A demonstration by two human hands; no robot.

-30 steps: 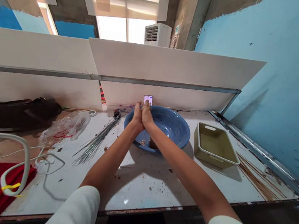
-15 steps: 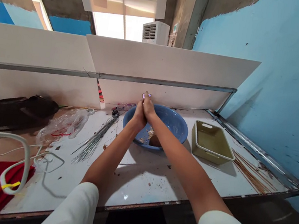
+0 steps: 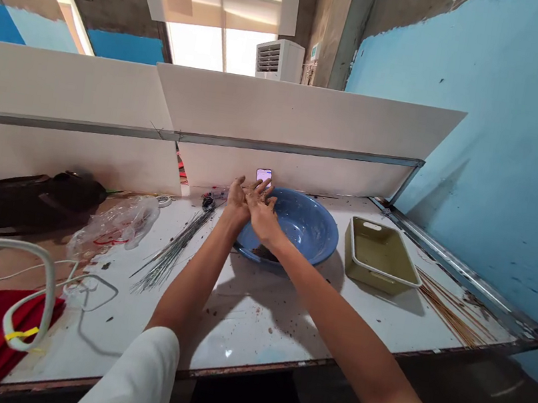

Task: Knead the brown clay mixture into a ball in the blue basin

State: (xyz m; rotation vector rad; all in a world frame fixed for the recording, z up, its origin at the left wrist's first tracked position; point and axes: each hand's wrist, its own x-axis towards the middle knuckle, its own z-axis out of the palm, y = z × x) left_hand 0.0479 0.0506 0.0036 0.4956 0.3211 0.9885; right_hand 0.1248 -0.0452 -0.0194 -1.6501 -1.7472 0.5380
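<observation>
A blue basin (image 3: 313, 225) stands on the white table, with some brown matter (image 3: 264, 252) at the bottom near its front left. Over the basin's left side, my left hand (image 3: 238, 195) is open with its palm turned up. My right hand (image 3: 261, 212) lies across it, its fingers stretched and spread. Both hands are smeared with brown, clay-like matter, and they touch each other. Just behind them a phone (image 3: 263, 175) with a lit screen leans on the white panel.
An olive rectangular tub (image 3: 378, 280) stands to the right, beside thin brown sticks (image 3: 452, 313). Left of the basin lie a bundle of wires (image 3: 175, 251), a clear plastic bag (image 3: 117, 222) and a dark bag (image 3: 26, 200). A white curved tube (image 3: 46, 289) stands at the front left.
My hands were clasped together over the basin; now their fingers are spread and the palms partly apart. They have shifted slightly left and lower, and the phone shows more fully.
</observation>
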